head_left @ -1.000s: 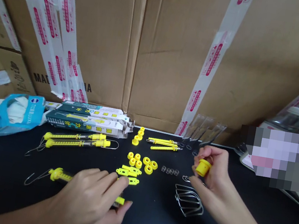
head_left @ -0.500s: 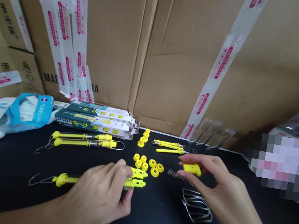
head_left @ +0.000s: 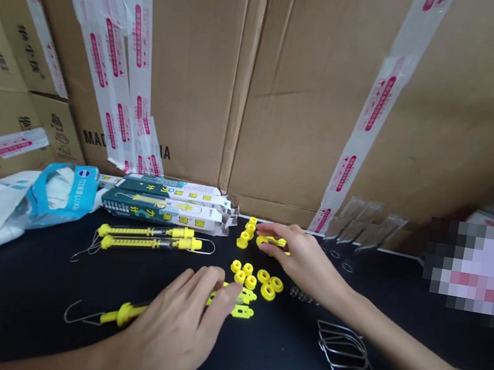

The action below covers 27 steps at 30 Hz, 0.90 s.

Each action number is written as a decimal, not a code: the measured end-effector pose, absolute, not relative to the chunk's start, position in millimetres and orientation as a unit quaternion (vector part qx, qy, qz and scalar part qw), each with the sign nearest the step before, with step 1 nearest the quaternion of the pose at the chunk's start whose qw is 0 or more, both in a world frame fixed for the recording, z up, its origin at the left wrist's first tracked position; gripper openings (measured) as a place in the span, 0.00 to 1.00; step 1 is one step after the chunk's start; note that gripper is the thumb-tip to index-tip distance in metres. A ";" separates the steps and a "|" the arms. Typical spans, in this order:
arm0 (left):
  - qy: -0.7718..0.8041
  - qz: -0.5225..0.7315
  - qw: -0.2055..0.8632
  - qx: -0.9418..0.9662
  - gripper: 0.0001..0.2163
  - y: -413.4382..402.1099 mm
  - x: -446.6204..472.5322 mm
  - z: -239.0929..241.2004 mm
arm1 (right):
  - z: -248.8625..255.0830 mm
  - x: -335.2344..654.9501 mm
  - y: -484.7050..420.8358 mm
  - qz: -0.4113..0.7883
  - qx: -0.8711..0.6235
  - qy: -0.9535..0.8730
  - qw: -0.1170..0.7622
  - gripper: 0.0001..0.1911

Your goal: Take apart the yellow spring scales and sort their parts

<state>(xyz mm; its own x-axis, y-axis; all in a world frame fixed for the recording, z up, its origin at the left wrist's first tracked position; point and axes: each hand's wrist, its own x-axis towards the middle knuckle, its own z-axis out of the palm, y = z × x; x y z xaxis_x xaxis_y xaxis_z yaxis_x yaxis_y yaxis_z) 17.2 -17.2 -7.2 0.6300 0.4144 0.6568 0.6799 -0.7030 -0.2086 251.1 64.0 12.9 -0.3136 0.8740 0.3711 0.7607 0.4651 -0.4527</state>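
My left hand [head_left: 178, 325] is closed over a spring scale [head_left: 123, 314] lying on the black table. Its yellow collar and wire hook stick out to the left; the palm hides the middle. Flat yellow strips [head_left: 243, 312] with slotted ends show past the fingers on the right. My right hand [head_left: 299, 254] reaches to the back and pinches a small yellow cap [head_left: 262, 243] between thumb and fingers, beside a row of yellow caps [head_left: 244, 236]. Nearer lie small yellow bushings [head_left: 240, 277] and flanged yellow rings [head_left: 267, 291].
Two assembled spring scales [head_left: 137, 242] lie to the left, before printed boxes [head_left: 167, 209]. Small springs [head_left: 299, 293] and bent wire loops [head_left: 344, 353] are on the right. Clear tubes [head_left: 354, 222] lean against the large cardboard box [head_left: 299, 124]. A blue-and-white bag [head_left: 85, 189] sits far left.
My right hand has moved left and away from me with the yellow cap, from above the springs to the caps' row. My left hand has rolled over, palm lower, on the spring scale.
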 end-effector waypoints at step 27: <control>-0.221 -0.321 0.084 -0.917 0.10 -18.0 19.9 7.7 | 2.9 236.9 72.0 0.147 -0.467 -0.779 0.393 0.09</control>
